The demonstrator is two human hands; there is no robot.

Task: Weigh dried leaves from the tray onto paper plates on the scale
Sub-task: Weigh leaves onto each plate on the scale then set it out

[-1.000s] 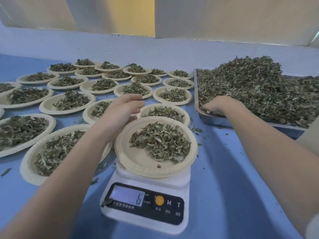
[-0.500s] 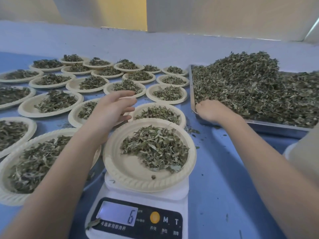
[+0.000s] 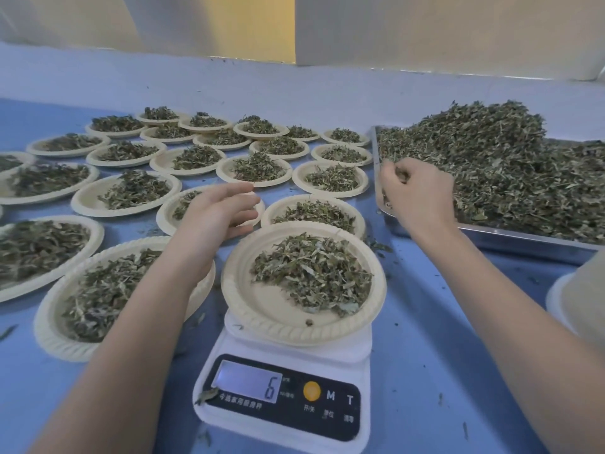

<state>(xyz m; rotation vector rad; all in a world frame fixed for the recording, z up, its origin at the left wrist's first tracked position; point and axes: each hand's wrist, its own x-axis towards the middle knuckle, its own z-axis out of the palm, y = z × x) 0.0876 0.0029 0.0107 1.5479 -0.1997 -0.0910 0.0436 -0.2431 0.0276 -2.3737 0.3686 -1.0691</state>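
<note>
A paper plate (image 3: pixel 262 299) heaped toward its far right side with dried leaves (image 3: pixel 314 273) sits on a white digital kitchen scale (image 3: pixel 284 388), whose lit display (image 3: pixel 247 381) reads 6. The plate overhangs the scale's platform on every side, and a single leaf fragment lies on the dark control panel beside the display.

The right hand (image 3: pixel 417 194) is raised over the near left corner of the metal tray (image 3: pixel 510 239), fingers curled in, pinching a small tuft of leaves between thumb and fingertips — clear of the plate on the scale, up and to its right. The tray's own leaf pile (image 3: pixel 510 168) rises high behind that hand.

The left hand (image 3: pixel 217 213) hovers just beyond the plate's far left rim, fingers straight and relaxed, gripping nothing; whether it touches the rim cannot be told.

Around the scale, filled paper plates (image 3: pixel 131 191) — each carrying a similar mound of leaves — spread in rows across the blue table (image 3: pixel 435 355) to the left and back toward the pale wall. Stray leaf bits dot the table between scale and tray. A pale object (image 3: pixel 576 299) shows at the right edge, cut off by the frame.
</note>
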